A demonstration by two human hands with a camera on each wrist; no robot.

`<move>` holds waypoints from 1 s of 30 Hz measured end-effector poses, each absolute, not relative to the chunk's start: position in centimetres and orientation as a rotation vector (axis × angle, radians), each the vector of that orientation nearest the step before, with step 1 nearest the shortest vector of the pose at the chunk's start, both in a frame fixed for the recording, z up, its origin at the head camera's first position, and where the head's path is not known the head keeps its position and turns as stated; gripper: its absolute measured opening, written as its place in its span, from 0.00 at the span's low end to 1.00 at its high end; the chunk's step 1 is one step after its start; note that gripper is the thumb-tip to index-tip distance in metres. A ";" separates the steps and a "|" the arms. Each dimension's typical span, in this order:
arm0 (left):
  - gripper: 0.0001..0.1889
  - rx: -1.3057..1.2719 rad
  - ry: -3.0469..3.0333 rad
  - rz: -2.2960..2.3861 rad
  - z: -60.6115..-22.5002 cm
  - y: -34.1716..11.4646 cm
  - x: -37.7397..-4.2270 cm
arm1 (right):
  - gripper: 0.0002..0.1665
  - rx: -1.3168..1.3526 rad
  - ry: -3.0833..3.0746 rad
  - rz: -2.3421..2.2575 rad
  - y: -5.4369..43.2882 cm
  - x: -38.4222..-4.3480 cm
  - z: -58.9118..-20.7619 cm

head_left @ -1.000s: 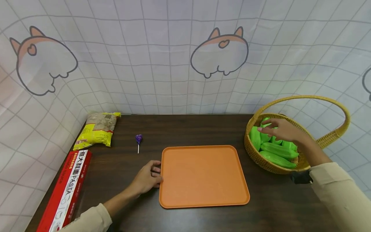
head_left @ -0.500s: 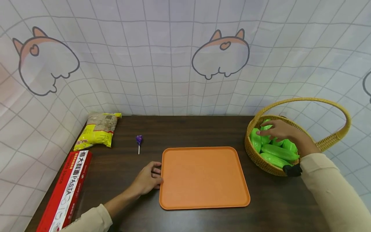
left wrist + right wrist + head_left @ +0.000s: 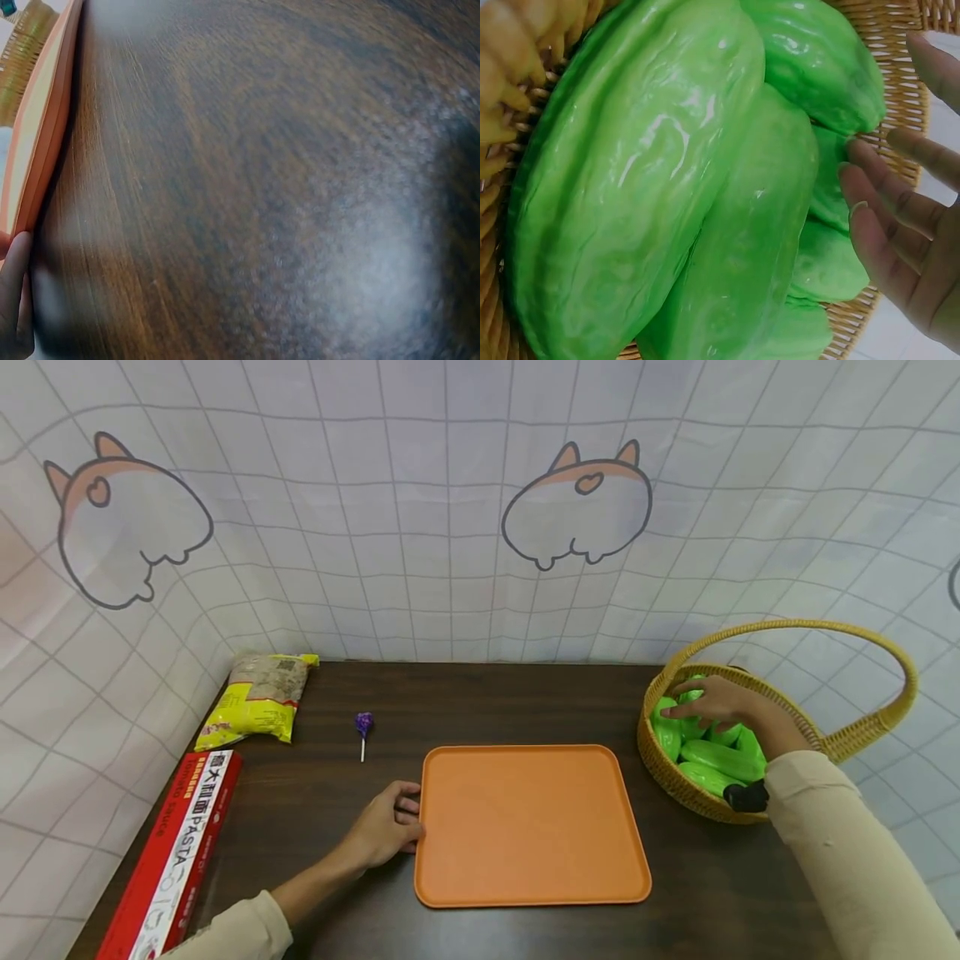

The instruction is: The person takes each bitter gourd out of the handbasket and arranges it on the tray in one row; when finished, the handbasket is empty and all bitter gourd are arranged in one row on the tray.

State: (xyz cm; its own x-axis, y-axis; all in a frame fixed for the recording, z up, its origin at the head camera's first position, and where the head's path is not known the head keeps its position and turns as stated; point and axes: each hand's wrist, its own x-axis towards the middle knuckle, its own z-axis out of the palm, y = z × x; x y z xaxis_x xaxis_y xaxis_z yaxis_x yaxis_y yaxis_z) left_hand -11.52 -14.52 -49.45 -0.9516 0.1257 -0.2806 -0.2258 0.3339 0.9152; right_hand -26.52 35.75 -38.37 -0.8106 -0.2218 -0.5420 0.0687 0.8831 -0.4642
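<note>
My left hand (image 3: 386, 827) rests at the left edge of an orange tray (image 3: 532, 827), its fingertips against the rim. In the left wrist view, fingertips (image 3: 13, 289) touch the tray's outer wall (image 3: 41, 142). Over the wicker basket (image 3: 660, 777) at the right, my right hand (image 3: 723, 706) reaches in with fingers spread and nothing in its grasp. Several glossy green bitter melons (image 3: 637, 180) lie in the basket. In the right wrist view, the right hand's fingertips (image 3: 862, 217) come close beside the melons at the far side.
A tall arched handle (image 3: 847, 627) rises over the basket. To the left are a purple lollipop (image 3: 363, 723), a yellow bag (image 3: 258, 697) and a red pasta box (image 3: 172, 852) on the dark table (image 3: 480, 702). A patterned white curtain (image 3: 405, 527) hangs behind.
My right hand has sunk lower into the basket, its forearm shifting left and inward. The left hand keeps its place at the tray, and the whole view has shifted slightly.
</note>
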 end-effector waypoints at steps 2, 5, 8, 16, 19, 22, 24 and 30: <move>0.32 -0.088 2.298 1.649 -49.5 -14.5 -11.4 | 0.55 -0.100 2.434 -0.629 35.8 -26.6 -38.5; 0.32 -0.083 2.291 1.648 -49.6 -14.5 -11.3 | 0.54 -0.097 2.429 -0.621 35.9 -26.7 -38.7; 0.32 -0.083 2.292 1.654 -49.6 -14.5 -11.4 | 0.53 -0.113 2.443 -0.604 35.9 -27.0 -38.9; 0.32 -0.089 2.310 1.642 -49.5 -14.6 -11.6 | 0.49 -0.156 2.457 -0.614 35.4 -27.6 -39.0; 0.32 -0.096 2.310 1.640 -49.4 -14.6 -11.6 | 0.50 -0.155 2.457 -0.604 35.1 -27.6 -39.0; 0.32 -0.088 2.319 1.637 -49.5 -14.6 -11.6 | 0.51 -0.168 2.464 -0.588 34.9 -27.6 -39.1; 0.32 -0.089 2.320 1.636 -49.4 -14.6 -11.6 | 0.51 -0.174 2.472 -0.578 34.9 -27.6 -39.2; 0.32 -0.096 2.323 1.635 -49.4 -14.6 -11.6 | 0.50 -0.178 2.489 -0.565 34.7 -27.9 -39.4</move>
State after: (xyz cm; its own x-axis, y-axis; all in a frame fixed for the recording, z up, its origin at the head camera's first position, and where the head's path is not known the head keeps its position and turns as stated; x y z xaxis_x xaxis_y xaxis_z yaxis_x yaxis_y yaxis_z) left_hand -11.57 -14.59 -49.43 -0.9533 0.1153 -0.2790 -0.2238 0.3505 0.9094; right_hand -27.86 34.69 -39.43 -0.8257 -0.2459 -0.5077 -0.0027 0.9017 -0.4324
